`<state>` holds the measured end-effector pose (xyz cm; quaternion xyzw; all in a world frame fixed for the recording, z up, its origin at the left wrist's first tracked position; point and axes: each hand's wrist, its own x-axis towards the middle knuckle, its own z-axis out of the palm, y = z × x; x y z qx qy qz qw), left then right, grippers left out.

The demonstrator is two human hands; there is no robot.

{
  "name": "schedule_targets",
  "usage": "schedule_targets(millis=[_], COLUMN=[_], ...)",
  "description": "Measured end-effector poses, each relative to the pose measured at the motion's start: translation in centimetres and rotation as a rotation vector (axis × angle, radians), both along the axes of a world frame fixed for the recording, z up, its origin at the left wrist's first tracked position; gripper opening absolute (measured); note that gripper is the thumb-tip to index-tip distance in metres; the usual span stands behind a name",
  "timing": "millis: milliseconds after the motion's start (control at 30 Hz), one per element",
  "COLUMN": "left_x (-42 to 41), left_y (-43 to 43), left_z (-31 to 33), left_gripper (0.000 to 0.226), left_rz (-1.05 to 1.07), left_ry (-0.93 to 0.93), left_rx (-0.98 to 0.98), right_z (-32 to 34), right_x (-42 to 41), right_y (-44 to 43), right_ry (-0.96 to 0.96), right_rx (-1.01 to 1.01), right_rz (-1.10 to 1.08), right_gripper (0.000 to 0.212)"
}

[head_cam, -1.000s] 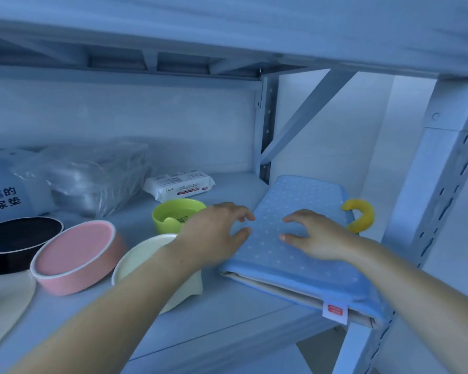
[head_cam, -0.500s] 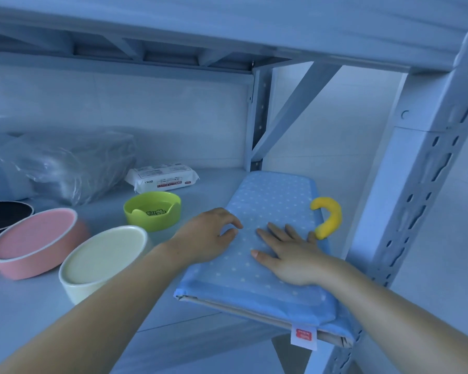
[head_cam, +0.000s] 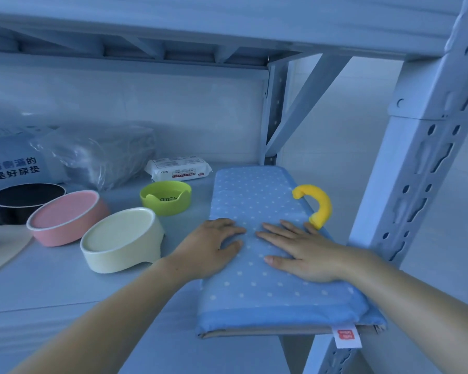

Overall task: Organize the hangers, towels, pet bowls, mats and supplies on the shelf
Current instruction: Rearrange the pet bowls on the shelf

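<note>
Both palms press the blue dotted towel (head_cam: 254, 195) at the shelf's (head_cam: 65, 292) right end: left hand (head_cam: 214, 247) loosely curled, right hand (head_cam: 305, 252) flat. We'd push evenly, bringing its overhanging front corner fully aboard.

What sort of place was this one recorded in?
Likely a storeroom for pet supplies: a slotted metal rack, a pink bowl and cream bowl on its shelf, and a printed pack of pet pads behind them.

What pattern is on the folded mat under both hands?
Light blue with small white dots, clearest in the head view.
</note>
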<state>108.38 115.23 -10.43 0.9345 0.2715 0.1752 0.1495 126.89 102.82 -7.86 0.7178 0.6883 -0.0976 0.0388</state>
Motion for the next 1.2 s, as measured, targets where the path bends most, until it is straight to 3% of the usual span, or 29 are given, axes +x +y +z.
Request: schedule_targets(millis=[267,433,867,1200], left_x=[-0.9,-2.1,-9.5,-15.3], left_y=[-1.6,-0.6,9.6,17.0], left_z=[0.2,1.4,6.0,6.8], left_gripper=[0.042,0.043,0.037,0.034], left_rz=[0.023,-0.018,0.128,0.137], left_ry=[0.029,-0.010,-0.068,-0.003], left_rx=[0.041,-0.037,0.088,0.109], right_z=[1.4,2.6,4.8,4.1], right_x=[-0.2,-0.7,-7.8,-12.3], right_y=[0.8,2.3,12.1,20.6], right_ry=[0.126,0.180,0.225,0.170], right_rx=[0.087,0.172,0.266,0.357], right_rz=[-0.026,0.000,0.110,0.044], right_gripper=[0.065,0.059,0.058,0.046])
